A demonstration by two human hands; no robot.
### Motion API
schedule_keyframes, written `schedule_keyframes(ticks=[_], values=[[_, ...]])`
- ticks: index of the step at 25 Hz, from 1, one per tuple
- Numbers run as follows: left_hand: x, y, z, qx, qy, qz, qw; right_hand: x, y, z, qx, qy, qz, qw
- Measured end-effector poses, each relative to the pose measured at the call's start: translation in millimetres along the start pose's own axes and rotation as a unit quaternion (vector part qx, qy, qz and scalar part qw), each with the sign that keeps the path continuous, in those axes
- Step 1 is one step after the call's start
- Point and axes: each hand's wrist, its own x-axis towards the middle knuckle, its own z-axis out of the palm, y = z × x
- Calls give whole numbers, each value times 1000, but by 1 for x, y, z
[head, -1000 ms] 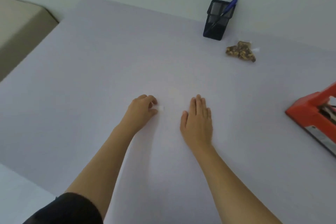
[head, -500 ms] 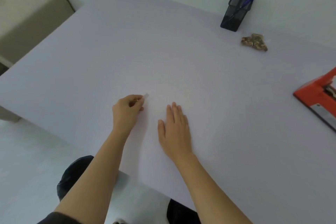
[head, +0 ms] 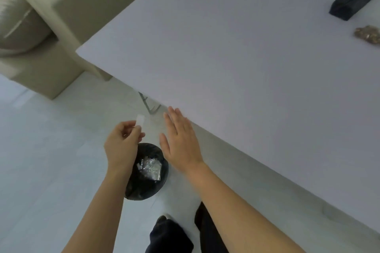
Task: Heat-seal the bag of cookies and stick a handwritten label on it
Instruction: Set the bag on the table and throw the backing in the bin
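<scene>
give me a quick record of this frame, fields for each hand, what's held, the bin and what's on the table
left hand: pinches a small white strip between thumb and fingertips
right hand: open, fingers straight, holding nothing, by the table's near edge
bin: black-lined, on the floor, below the hands in this view
bin contents: crumpled shiny scraps
table: pale top with a black mesh pen holder and the bag of cookies at its far right

The table (head: 236,68) top looks smooth and matt, the bin (head: 148,183) liner glossy black plastic, the pen holder (head: 351,2) dark mesh.
</scene>
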Motion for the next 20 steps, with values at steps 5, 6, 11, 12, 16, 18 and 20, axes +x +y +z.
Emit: schedule_keyframes(ticks=[5,6,11,12,16,18,20], values=[[27,-86,-22,65,21,-70,995,0,24,77,-40,-127,-46,990],[33,-112,-21,86,17,-81,993,1,36,99,-52,-154,-34,986],[69,-268,-5,192,-18,-136,972,-9,93,229,-90,-264,68,958],[75,-295,-3,211,-19,-141,967,-12,100,251,-86,-272,92,954],[100,-391,11,249,-20,-163,954,-23,136,331,-100,-299,157,936],[113,-427,21,250,-31,-165,953,-27,153,364,-91,-305,194,928],[123,-454,33,259,-50,-166,950,-32,164,390,-54,-316,230,919]])
